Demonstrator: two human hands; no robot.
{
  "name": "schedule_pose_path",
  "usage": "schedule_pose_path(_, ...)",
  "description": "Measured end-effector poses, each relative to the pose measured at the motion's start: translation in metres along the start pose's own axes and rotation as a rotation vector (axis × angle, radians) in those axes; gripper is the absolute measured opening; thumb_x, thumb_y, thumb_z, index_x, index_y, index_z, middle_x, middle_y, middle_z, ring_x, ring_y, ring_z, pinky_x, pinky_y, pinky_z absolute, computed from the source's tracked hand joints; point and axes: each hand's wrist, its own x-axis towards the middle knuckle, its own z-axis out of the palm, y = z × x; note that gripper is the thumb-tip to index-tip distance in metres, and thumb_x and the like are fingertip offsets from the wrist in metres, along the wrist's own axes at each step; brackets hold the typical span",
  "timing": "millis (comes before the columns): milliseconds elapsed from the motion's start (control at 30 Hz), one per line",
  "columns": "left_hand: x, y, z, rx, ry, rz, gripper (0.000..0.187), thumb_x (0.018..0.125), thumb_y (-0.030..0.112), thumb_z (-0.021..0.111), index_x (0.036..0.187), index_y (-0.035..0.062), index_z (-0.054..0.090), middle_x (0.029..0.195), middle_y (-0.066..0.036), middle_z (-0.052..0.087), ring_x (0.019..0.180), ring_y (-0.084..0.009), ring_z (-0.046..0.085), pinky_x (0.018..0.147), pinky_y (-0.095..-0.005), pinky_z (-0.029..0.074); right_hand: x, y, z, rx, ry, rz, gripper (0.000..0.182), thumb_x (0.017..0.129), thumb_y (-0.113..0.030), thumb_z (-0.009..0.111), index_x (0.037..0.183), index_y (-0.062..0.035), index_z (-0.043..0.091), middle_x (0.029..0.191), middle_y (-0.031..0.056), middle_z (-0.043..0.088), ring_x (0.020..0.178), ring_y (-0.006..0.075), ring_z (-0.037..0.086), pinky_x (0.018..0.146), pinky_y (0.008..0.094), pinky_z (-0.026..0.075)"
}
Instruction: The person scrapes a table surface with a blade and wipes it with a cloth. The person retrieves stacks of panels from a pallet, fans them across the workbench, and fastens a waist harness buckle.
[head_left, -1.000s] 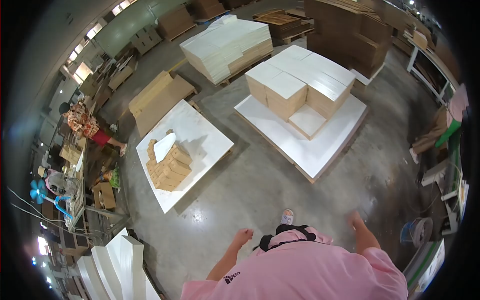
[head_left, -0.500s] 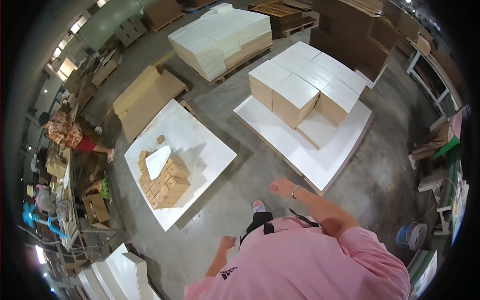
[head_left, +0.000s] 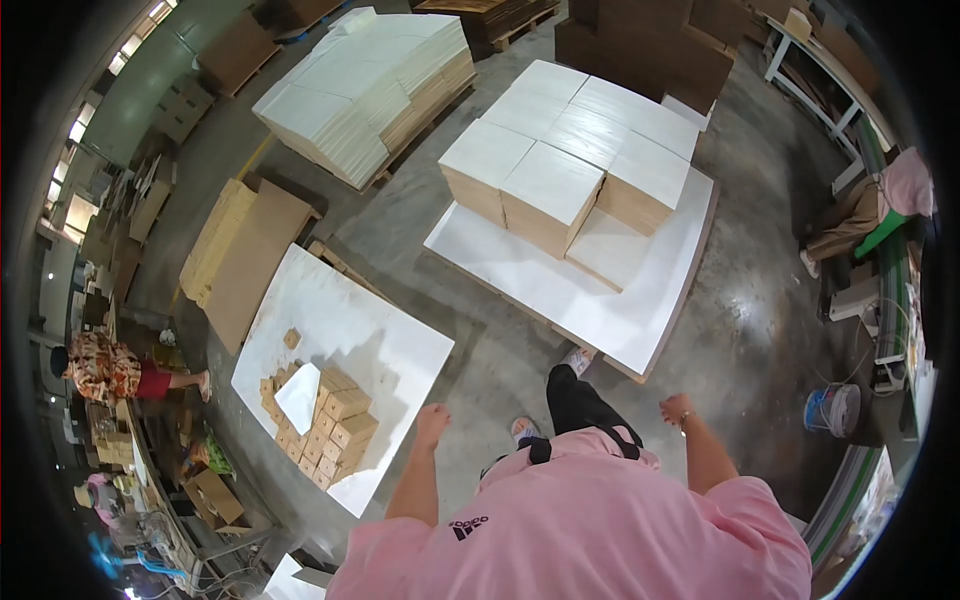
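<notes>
My left hand (head_left: 433, 425) hangs in the air with its fingers curled and nothing visible in it. It is nearest to a white sheet (head_left: 385, 335) on the floor that bears a pile of small brown blocks (head_left: 340, 430). On the pile lies a white angular piece (head_left: 299, 398). My right hand (head_left: 677, 410), below a wristband, is also curled and visibly holds nothing. It is apart from the low white board (head_left: 640, 330) in front of me, on which white-topped stacks of panels (head_left: 560, 180) stand. Neither hand touches anything.
Another pallet of white panels (head_left: 370, 90) stands at the back left, with brown boards (head_left: 255, 250) nearer. A bucket (head_left: 832, 410) sits at the right. One person (head_left: 105, 365) is at the left, and another person (head_left: 860, 225) at the right by a bench.
My body has stepped forward and the view has turned. My left hand has swung forward and up; my right hand has swung outward to the right. The blocks and stacks stay in place.
</notes>
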Motion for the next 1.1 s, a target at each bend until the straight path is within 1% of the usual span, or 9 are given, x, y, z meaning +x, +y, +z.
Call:
schedule_pose_path(100,0.035,0.025,0.041,0.039,-0.059,0.002,0.024,0.079,0.021,0.058,0.079,-0.0019,0.064,0.066,-0.009,0.062,0.060,-0.0141,0.058,0.057,-0.0298,0.044,0.008,-0.009,-0.009,0.198,-0.097,0.243,0.021,0.080,-0.022,0.057,0.081,-0.0025,0.065,0.065,0.0064,0.064,0.054,0.0182,0.063,0.045,0.0306,0.048)
schedule_pose_path(200,0.066,0.072,0.087,0.192,-0.268,-0.012,0.028,0.080,0.025,0.059,0.081,-0.0025,0.065,0.065,-0.008,0.062,0.060,-0.0138,0.058,0.058,-0.0302,0.045,0.061,-0.050,-0.029,0.356,-0.118,0.236,0.024,0.080,-0.023,0.058,0.085,-0.0011,0.064,0.067,0.0077,0.065,0.054,0.0181,0.063,0.045,0.0303,0.048)
schedule_pose_path(400,0.118,0.148,0.142,0.175,-0.283,0.120,0.030,0.083,0.029,0.060,0.084,-0.0004,0.066,0.069,-0.010,0.065,0.064,-0.0173,0.063,0.060,-0.0321,0.047,0.134,-0.169,-0.110,0.320,0.174,-0.171,0.024,0.073,-0.021,0.058,0.071,0.0023,0.065,0.068,0.0128,0.066,0.057,0.0197,0.064,0.058,0.0324,0.052)
schedule_pose_path(467,0.121,0.195,0.151,0.275,-0.315,0.104,0.030,0.084,0.026,0.058,0.089,-0.0025,0.065,0.077,-0.011,0.066,0.068,-0.0175,0.065,0.062,-0.0307,0.048,0.140,-0.217,-0.150,0.310,0.120,-0.116,0.032,0.073,-0.029,0.058,0.079,0.0011,0.067,0.084,0.0212,0.066,0.083,0.0356,0.063,0.077,0.0403,0.049)
schedule_pose_path(567,0.145,0.208,0.167,0.331,-0.337,0.125,0.030,0.084,0.028,0.059,0.089,-0.0006,0.066,0.074,-0.011,0.066,0.068,-0.0197,0.065,0.064,-0.0321,0.048,0.170,-0.248,-0.168,0.376,0.138,-0.131,0.030,0.074,-0.027,0.059,0.079,0.0011,0.066,0.085,0.0211,0.065,0.083,0.0365,0.062,0.078,0.0400,0.049)
schedule_pose_path(733,0.194,0.211,0.181,0.445,-0.444,0.127,0.029,0.081,0.031,0.061,0.086,0.0025,0.067,0.073,-0.011,0.067,0.068,-0.0223,0.066,0.066,-0.0342,0.049,0.187,-0.269,-0.175,0.355,0.102,-0.076,0.030,0.074,-0.028,0.059,0.079,0.0006,0.067,0.084,0.0208,0.065,0.083,0.0357,0.063,0.077,0.0397,0.050)
schedule_pose_path(1033,0.283,0.220,0.187,0.457,-0.488,0.033,0.031,0.081,0.032,0.060,0.082,0.0021,0.067,0.072,-0.013,0.066,0.070,-0.0258,0.065,0.068,-0.0372,0.048,0.193,-0.198,-0.120,0.340,0.016,0.257,0.032,0.070,-0.030,0.062,0.082,-0.0012,0.070,0.086,0.0195,0.067,0.084,0.0340,0.064,0.079,0.0393,0.050)
schedule_pose_path(1067,0.292,0.218,0.186,0.463,-0.505,0.039,0.031,0.081,0.032,0.060,0.082,0.0022,0.067,0.072,-0.013,0.066,0.070,-0.0265,0.065,0.068,-0.0377,0.048,0.198,-0.195,-0.115,0.272,0.063,0.173,0.027,0.074,-0.020,0.060,0.080,0.0059,0.067,0.066,0.0118,0.066,0.055,0.0186,0.064,0.056,0.0313,0.055)
schedule_pose_path(1100,0.302,0.215,0.185,0.467,-0.520,0.048,0.031,0.081,0.033,0.060,0.082,0.0023,0.067,0.072,-0.013,0.066,0.070,-0.0272,0.065,0.068,-0.0382,0.048,0.203,-0.192,-0.110,0.269,0.063,0.163,0.027,0.074,-0.019,0.060,0.080,0.0060,0.066,0.066,0.0119,0.066,0.056,0.0185,0.065,0.057,0.0312,0.055)
